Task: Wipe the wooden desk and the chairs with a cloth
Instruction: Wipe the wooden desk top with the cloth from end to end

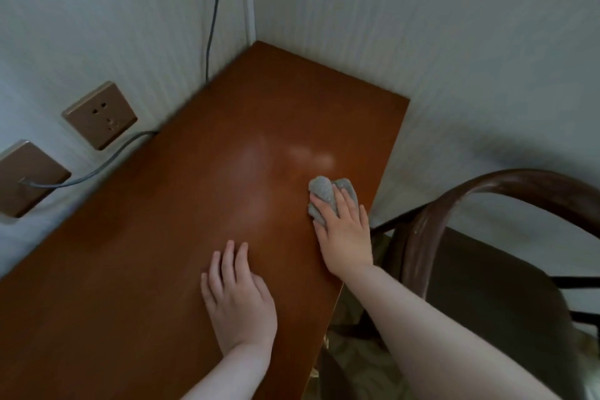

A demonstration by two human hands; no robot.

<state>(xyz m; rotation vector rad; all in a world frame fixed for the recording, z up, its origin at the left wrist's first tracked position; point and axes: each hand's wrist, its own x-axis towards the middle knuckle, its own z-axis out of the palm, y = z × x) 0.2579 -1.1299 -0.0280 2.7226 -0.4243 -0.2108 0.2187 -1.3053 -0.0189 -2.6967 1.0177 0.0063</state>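
Cloth (328, 196) under right hand (345, 234), on desk (162, 237).

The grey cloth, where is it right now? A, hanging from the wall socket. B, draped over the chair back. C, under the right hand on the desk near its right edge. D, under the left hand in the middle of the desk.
C: the grey cloth lies bunched on the wooden desk under the fingers of the right hand, close to the desk's right edge, while the left hand rests flat on bare wood.
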